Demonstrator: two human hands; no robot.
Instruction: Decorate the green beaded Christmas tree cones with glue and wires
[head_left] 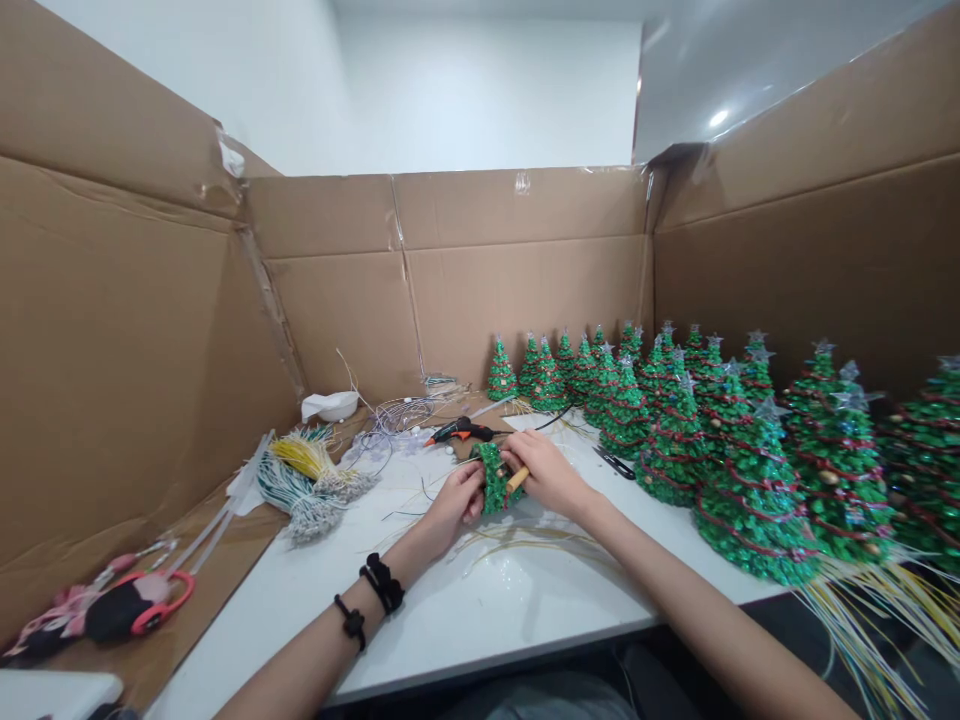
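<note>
- Left hand [454, 507] and right hand [549, 474]: closed together, clamped on a small green beaded tree form [493, 480], held above the middle of the white tabletop [525, 625].
- A wooden stick [517, 480] shows between the form and right hand.
- A hot glue gun [459, 431] lies just beyond the hands, near the far edge.
- Green beaded trees [754, 505] stand along the right edge; wire bundles [304, 485] lie at the left edge.
- Assessment: a firm 2-hand hold steadies the form; fingers should stay clear of the gun's nozzle.

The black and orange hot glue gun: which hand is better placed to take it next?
Left, probably: the left hand holding a small green tree sits just below the black and orange hot glue gun, closer than the right hand gripping a pale wooden stick.
</note>
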